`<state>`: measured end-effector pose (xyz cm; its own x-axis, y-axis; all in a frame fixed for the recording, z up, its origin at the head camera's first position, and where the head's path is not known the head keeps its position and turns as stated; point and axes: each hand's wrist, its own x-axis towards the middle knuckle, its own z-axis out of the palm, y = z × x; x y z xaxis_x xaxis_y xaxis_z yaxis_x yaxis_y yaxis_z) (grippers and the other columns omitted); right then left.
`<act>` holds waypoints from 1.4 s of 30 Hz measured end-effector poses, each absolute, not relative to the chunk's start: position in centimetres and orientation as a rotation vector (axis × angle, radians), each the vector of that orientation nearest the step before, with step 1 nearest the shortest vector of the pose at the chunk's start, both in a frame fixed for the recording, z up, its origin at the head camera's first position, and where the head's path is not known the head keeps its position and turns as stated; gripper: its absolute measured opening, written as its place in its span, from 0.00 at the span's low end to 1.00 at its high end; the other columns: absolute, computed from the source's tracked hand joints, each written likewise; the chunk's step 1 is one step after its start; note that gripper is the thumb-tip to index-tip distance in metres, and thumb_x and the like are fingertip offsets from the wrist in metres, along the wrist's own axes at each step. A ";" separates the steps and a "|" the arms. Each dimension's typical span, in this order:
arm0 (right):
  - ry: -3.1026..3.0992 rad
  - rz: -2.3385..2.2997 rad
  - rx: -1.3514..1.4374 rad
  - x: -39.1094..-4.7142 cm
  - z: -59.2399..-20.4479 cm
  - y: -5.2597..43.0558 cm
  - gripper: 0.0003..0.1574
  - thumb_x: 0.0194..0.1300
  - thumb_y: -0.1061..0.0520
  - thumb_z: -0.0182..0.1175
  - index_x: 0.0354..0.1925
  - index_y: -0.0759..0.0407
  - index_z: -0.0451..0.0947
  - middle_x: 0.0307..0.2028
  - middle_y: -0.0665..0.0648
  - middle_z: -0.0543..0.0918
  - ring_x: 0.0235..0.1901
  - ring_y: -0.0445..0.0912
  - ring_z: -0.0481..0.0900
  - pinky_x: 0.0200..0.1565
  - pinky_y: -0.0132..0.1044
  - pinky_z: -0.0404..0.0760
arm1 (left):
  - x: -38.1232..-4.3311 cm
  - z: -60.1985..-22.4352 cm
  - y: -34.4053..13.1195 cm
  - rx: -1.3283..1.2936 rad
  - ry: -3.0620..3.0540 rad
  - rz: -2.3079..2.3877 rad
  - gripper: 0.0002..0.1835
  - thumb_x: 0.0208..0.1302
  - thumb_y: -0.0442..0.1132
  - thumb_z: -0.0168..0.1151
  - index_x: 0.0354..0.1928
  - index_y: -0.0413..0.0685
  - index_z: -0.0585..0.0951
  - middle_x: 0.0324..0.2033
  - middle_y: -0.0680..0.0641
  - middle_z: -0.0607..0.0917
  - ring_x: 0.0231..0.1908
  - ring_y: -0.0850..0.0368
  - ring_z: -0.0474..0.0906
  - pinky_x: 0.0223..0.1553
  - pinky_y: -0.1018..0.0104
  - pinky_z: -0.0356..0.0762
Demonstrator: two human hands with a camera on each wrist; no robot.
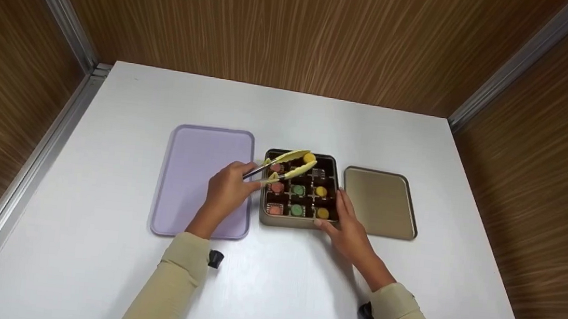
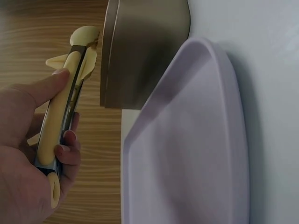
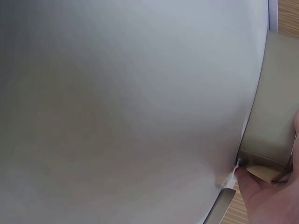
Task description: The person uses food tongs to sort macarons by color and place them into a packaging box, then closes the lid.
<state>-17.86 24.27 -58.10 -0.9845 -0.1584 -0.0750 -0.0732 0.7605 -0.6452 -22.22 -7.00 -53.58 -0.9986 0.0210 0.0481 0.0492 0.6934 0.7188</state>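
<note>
My left hand (image 1: pixel 228 189) grips a pair of tongs (image 2: pixel 58 109) with yellow tips. Between those tips sits a round yellow piece (image 1: pixel 309 158), over the back right of an open metal tin (image 1: pixel 288 222). Dark dividers split the tin into compartments. Red pieces (image 1: pixel 277 187) line its left column, green pieces (image 1: pixel 297 210) the middle one and yellow pieces (image 1: pixel 321 192) the right one, several in clear ridged cups. At the tin's front right corner my right hand (image 1: pixel 352 234) holds on, thumb at the front wall and fingers along the right side.
Left of the tin lies a flat lilac tray (image 1: pixel 204 172), partly under my left hand and forearm. A flat gold-brown lid (image 1: pixel 381 203) rests on the white table (image 1: pixel 276 294) just right of the tin. Wood-grain panels (image 1: pixel 276 28) enclose the table's back and sides.
</note>
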 end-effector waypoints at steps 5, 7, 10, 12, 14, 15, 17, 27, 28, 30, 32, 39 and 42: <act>2.840 -1.023 -0.184 -17.9 -58.2 24.3 0.66 0.62 0.23 0.57 0.82 0.48 0.38 0.82 0.52 0.41 0.76 0.60 0.54 0.70 0.60 0.63 | -22.6 -53.8 -5.7 -0.103 -2.864 -1.215 0.28 0.58 0.51 0.75 0.61 0.56 0.83 0.50 0.46 0.86 0.47 0.46 0.84 0.45 0.50 0.79; 2.843 -1.023 -0.187 -17.9 -58.2 24.4 0.66 0.62 0.24 0.57 0.82 0.49 0.38 0.82 0.52 0.41 0.77 0.60 0.53 0.70 0.60 0.62 | -22.6 -54.0 -5.2 -0.125 -2.860 -1.220 0.30 0.57 0.53 0.75 0.62 0.56 0.82 0.50 0.46 0.86 0.48 0.46 0.84 0.46 0.50 0.79; 2.846 -1.026 -0.182 -17.9 -58.2 24.4 0.66 0.62 0.24 0.58 0.82 0.50 0.39 0.82 0.52 0.41 0.77 0.59 0.52 0.71 0.60 0.62 | -22.7 -54.1 -4.5 -0.175 -2.853 -1.222 0.31 0.57 0.53 0.75 0.63 0.57 0.81 0.51 0.45 0.86 0.48 0.46 0.84 0.45 0.50 0.80; 2.846 -1.030 -0.185 -17.9 -58.3 24.3 0.66 0.62 0.24 0.58 0.82 0.50 0.39 0.82 0.52 0.41 0.77 0.59 0.52 0.71 0.59 0.61 | -22.7 -54.2 -4.2 -0.213 -2.848 -1.209 0.31 0.58 0.53 0.75 0.64 0.60 0.81 0.50 0.44 0.86 0.46 0.46 0.84 0.41 0.51 0.80; 2.846 -1.033 -0.188 -17.9 -58.3 24.3 0.66 0.62 0.24 0.58 0.82 0.50 0.38 0.82 0.53 0.41 0.77 0.59 0.52 0.71 0.59 0.62 | -22.8 -54.3 -4.0 -0.244 -2.845 -1.190 0.29 0.59 0.51 0.74 0.64 0.64 0.80 0.48 0.44 0.86 0.43 0.46 0.84 0.37 0.51 0.78; 2.845 -1.032 -0.192 -17.9 -58.3 24.3 0.66 0.62 0.24 0.57 0.82 0.50 0.38 0.82 0.53 0.41 0.77 0.60 0.53 0.71 0.60 0.62 | -22.8 -54.3 -3.9 -0.255 -2.845 -1.178 0.29 0.59 0.50 0.74 0.64 0.65 0.80 0.47 0.44 0.86 0.41 0.46 0.83 0.36 0.52 0.78; 2.848 -1.028 -0.198 -17.9 -58.3 24.2 0.67 0.62 0.23 0.57 0.82 0.50 0.38 0.82 0.53 0.41 0.76 0.60 0.53 0.71 0.60 0.62 | -22.8 -54.4 -3.8 -0.258 -2.841 -1.171 0.29 0.59 0.50 0.74 0.64 0.66 0.80 0.46 0.44 0.86 0.40 0.46 0.83 0.35 0.51 0.77; 2.838 -1.029 -0.186 -17.9 -58.3 24.3 0.68 0.60 0.21 0.56 0.82 0.47 0.37 0.82 0.52 0.41 0.76 0.61 0.56 0.68 0.61 0.65 | -22.9 -54.3 -4.0 -0.175 -2.874 -1.200 0.32 0.58 0.52 0.75 0.66 0.65 0.79 0.52 0.45 0.84 0.50 0.46 0.83 0.44 0.50 0.79; 2.839 -1.026 -0.185 -17.9 -58.3 24.3 0.68 0.60 0.21 0.56 0.82 0.47 0.37 0.82 0.52 0.41 0.75 0.61 0.56 0.68 0.62 0.65 | -22.9 -54.2 -4.0 -0.173 -2.872 -1.207 0.32 0.58 0.52 0.75 0.66 0.64 0.79 0.52 0.45 0.84 0.50 0.46 0.83 0.44 0.50 0.79; 2.840 -1.023 -0.186 -17.9 -58.3 24.3 0.68 0.60 0.21 0.55 0.82 0.47 0.37 0.82 0.52 0.41 0.75 0.61 0.56 0.68 0.61 0.65 | -22.9 -54.2 -4.1 -0.169 -2.871 -1.212 0.32 0.58 0.52 0.74 0.66 0.64 0.79 0.52 0.45 0.84 0.50 0.46 0.83 0.44 0.50 0.79; 2.841 -1.025 -0.190 -17.9 -58.3 24.3 0.68 0.60 0.21 0.55 0.82 0.47 0.37 0.82 0.52 0.41 0.75 0.62 0.56 0.69 0.61 0.65 | -22.9 -54.0 -4.1 -0.158 -2.868 -1.222 0.32 0.58 0.53 0.74 0.65 0.63 0.79 0.52 0.46 0.84 0.50 0.46 0.83 0.46 0.49 0.79; 2.846 -1.031 -0.200 -17.9 -58.4 24.4 0.67 0.61 0.22 0.55 0.82 0.49 0.38 0.82 0.52 0.41 0.75 0.62 0.56 0.69 0.61 0.64 | -22.8 -53.9 -5.1 -0.110 -2.842 -1.240 0.34 0.57 0.57 0.74 0.64 0.55 0.80 0.56 0.45 0.84 0.54 0.45 0.82 0.52 0.49 0.78; 2.853 -1.031 -0.209 -17.9 -58.5 24.4 0.66 0.62 0.23 0.57 0.82 0.50 0.39 0.82 0.53 0.41 0.75 0.62 0.56 0.69 0.61 0.64 | -22.6 -53.8 -6.0 -0.073 -2.816 -1.247 0.32 0.57 0.56 0.74 0.64 0.55 0.81 0.53 0.45 0.85 0.50 0.45 0.83 0.51 0.50 0.78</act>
<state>-17.91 24.43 -58.49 -0.9855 -0.1630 -0.0479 -0.0948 0.7613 -0.6414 -22.65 -5.96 -53.77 -0.9970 0.0185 0.0747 0.0677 0.6716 0.7378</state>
